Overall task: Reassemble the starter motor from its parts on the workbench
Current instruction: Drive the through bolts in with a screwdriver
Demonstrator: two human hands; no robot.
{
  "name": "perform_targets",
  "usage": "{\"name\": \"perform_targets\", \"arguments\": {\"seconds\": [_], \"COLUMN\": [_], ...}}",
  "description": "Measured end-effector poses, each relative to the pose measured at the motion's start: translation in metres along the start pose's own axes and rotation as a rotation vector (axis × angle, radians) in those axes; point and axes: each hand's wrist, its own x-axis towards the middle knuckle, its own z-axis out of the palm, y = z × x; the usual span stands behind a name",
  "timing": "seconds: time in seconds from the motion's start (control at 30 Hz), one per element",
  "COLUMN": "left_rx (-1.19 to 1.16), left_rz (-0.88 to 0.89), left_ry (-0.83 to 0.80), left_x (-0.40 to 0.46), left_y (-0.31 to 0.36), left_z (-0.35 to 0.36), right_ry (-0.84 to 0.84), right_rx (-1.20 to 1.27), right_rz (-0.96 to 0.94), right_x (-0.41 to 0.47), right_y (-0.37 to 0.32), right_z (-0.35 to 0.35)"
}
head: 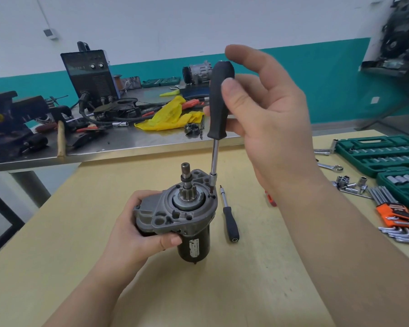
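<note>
Here, left hand point(137, 228) gripping starter motor point(180, 213), right hand point(265, 114) fingers pinching upright screwdriver point(219, 114), tip in housing.

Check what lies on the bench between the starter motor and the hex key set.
In the head view, a second black-handled driver lies beside the starter motor; a small red item shows beyond it, then the right forearm hides the stretch toward the hex key set.

At three o'clock a green socket set case point(385, 151) lies open, loose sockets point(348, 182) and an orange hex key set point(398, 217) beside it. At ten o'clock, a steel bench point(128, 143) carries a welder point(90, 76), a vise point(12, 119) and yellow plastic point(172, 115).
</note>
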Motion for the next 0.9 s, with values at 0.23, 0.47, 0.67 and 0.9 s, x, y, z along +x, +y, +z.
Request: {"name": "perform_targets", "arguments": {"seconds": [0.23,0.47,0.67,0.9], "left_rx": [-0.001,-0.002,-0.004,-0.001], "left_rz": [0.009,-0.004,-0.025,-0.035], "left_ry": [0.022,0.029,0.036,0.029], "left_x": [0.0006,0.0005,-0.0023,-0.0034], "left_y": [-0.0035,-0.0039,-0.0083,-0.0049], "left_z": [-0.0014,-0.0014,-0.0038,-0.0014], "right_ry": [0.024,0.001,0.025,0.028], "right_rx": [0.007,-0.042,-0.025,-0.039], "right_rz": [0.007,-0.012,-0.01,-0.011], "right_x": [0.0002,-0.0001,0.0013,0.0002], "right_y": [0.0008,-0.0003,0.002,0.0006], "right_z": [0.0,0.0,0.0002,-0.0006]}}
